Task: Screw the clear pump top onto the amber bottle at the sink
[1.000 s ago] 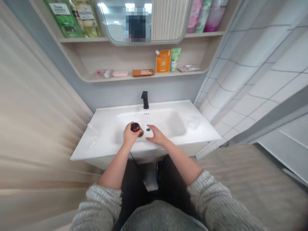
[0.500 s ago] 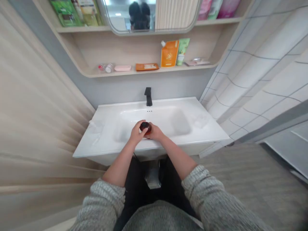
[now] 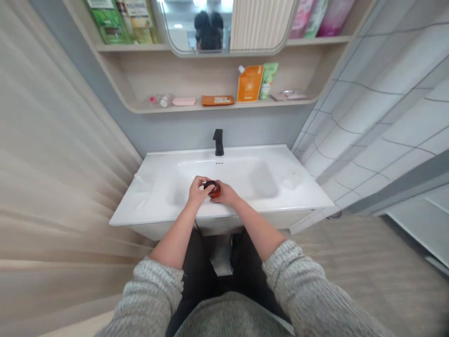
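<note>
At the far left, on the upper shelf, stood a green bottle (image 3: 110,25) and a yellow bottle (image 3: 143,23) of pale golden liquid, both cut off by the upper edge. Below them, on the lower shelf (image 3: 191,107), lay two small clear bottles (image 3: 164,100), one with a reddish end, one with a white cap, then a pink case (image 3: 184,101) and a flat orange packet (image 3: 218,100). Nearer, over the near side of the white sink basin (image 3: 242,171), the left hand (image 3: 197,191) gripped the dark top of an amber jar (image 3: 215,191) with thumb and fingers, while the right hand (image 3: 226,193) clasped its body from the right. Farther right on the lower shelf, an orange pouch (image 3: 249,83) with a white spout stood beside a green tube (image 3: 268,79); above, a pink bottle (image 3: 300,18) and a purple bottle (image 3: 335,18) were cropped. The fingers hid much of the jar, its contents could not be made out, and whether its base touched the basin could not be told. A clear object (image 3: 292,180) on the right of the counter was too faint to identify.
</note>
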`<state>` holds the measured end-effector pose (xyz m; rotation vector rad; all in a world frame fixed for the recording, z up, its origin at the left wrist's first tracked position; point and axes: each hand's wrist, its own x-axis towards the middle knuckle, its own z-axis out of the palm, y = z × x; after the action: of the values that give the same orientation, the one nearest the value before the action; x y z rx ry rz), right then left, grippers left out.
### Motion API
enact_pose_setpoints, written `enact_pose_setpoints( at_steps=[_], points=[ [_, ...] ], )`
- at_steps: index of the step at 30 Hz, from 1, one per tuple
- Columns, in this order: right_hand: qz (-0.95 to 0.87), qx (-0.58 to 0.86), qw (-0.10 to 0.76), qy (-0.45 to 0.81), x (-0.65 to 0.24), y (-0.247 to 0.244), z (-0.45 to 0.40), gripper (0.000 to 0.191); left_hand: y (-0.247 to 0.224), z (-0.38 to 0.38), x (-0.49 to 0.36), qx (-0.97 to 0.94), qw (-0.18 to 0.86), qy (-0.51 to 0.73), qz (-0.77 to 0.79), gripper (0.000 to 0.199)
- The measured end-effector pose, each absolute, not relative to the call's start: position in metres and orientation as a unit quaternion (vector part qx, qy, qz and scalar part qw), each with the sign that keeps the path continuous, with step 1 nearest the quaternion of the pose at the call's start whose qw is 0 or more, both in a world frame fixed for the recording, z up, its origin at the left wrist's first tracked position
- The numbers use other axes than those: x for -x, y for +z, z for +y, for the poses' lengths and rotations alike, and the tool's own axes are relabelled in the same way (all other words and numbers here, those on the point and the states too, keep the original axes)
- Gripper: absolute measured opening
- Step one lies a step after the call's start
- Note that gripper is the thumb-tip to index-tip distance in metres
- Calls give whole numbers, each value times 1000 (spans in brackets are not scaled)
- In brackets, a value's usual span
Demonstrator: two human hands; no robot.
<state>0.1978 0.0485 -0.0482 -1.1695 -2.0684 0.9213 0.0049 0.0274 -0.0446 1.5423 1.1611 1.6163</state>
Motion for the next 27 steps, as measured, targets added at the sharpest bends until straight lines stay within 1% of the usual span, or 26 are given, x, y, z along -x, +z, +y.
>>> enact_pose_setpoints(
  at_steps=[2,4,6,8,9,12,14,18,21,23,25,27],
  points=[
    [-768,454,292,345,-198,-49,49,76,-46,28,-2,-588,357,612,390,49],
    [-762,465,292,343,-199,-50,50,76,-49,30,0,-588,389,608,365,53],
    [-758,470,291,345,-199,-51,51,74,-52,32,1,-589,381,604,378,45],
    [-755,469,291,353,-199,-51,51,72,-55,34,-1,-587,349,604,411,36],
    [-754,466,292,360,-199,-51,51,71,-55,35,-2,-586,336,605,423,36],
    [-747,462,293,377,-199,-49,50,70,-55,33,-2,-600,331,601,412,52],
    [-739,474,293,379,-199,-48,49,70,-55,32,0,-615,356,593,378,56],
    [-733,483,292,379,-199,-47,50,75,-56,31,6,-597,388,610,348,52],
    [-731,481,296,383,-199,-49,52,75,-56,33,8,-571,380,631,362,55],
    [-731,483,292,383,-199,-50,53,74,-55,34,7,-573,393,625,356,57],
    [-734,483,285,382,-199,-51,53,73,-54,34,6,-579,396,618,355,52],
    [-739,480,281,381,-199,-51,53,75,-54,34,5,-573,376,628,370,44]
  ],
)
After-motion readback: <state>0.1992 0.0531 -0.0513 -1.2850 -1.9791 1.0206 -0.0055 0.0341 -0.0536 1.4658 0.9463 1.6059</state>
